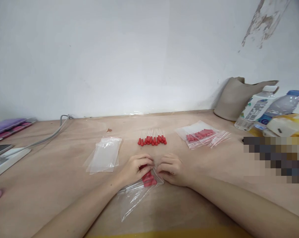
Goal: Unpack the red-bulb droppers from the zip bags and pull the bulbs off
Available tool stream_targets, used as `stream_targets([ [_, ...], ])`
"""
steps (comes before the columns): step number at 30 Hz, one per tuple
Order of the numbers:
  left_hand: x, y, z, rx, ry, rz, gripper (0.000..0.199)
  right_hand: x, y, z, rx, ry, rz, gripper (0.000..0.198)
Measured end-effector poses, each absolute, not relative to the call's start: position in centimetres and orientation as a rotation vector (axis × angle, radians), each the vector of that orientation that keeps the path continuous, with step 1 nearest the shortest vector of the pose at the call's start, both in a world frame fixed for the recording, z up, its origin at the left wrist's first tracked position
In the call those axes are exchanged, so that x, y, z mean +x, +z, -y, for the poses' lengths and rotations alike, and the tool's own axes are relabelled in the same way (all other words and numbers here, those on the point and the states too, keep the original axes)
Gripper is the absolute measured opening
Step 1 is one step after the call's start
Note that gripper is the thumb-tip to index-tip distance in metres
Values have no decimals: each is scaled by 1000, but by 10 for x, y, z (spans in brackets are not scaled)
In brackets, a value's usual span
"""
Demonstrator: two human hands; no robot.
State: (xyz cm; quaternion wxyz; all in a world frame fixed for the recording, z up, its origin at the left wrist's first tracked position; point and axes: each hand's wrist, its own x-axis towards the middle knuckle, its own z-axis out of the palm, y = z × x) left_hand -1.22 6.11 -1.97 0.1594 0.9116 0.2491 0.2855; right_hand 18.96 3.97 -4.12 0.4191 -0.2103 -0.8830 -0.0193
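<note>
A clear plastic zip bag (133, 205) lies slantwise in front of me, with several red rubber bulbs (149, 180) inside near its upper end. My left hand (138, 168) is closed over that upper end, thumb and fingers pinched on the bag beside the bulbs. Across from it, my right hand (173, 169) has curled fingers pinched at the bag's upper right edge; its fingertips are partly hidden. Just beyond both hands, several droppers (152, 140) with red bulbs and clear thin stems lie in a row, bulbs towards me.
Flat clear bags (105, 154) are stacked to the left. Filled bags of red bulbs (201, 135) overlap at the right. Farther right stand a grey-brown container (230, 99) and plastic bottles (255, 107). A grey cable (49, 137), phone (1, 149) and purple packets (8, 126) lie left.
</note>
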Motion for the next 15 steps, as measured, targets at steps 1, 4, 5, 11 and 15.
stream_targets([
  [1, -12, -19, -61, 2621, 821, -693, 16, 190, -41, -41, -528, -90, 2220, 11],
  [4, -11, -17, -60, 2661, 775, -651, 17, 191, -43, -44, -557, -133, 2232, 11],
  [5, -10, -15, -60, 2664, 744, -657, 18, 191, -43, -44, -574, -127, 2227, 10],
  [11, -9, -9, -58, 2655, 598, -705, 15, 190, -44, -46, -621, -37, 2209, 5],
  [15, -9, -9, -60, 2702, 562, -658, 17, 189, -45, -47, -584, -11, 2214, 5],
])
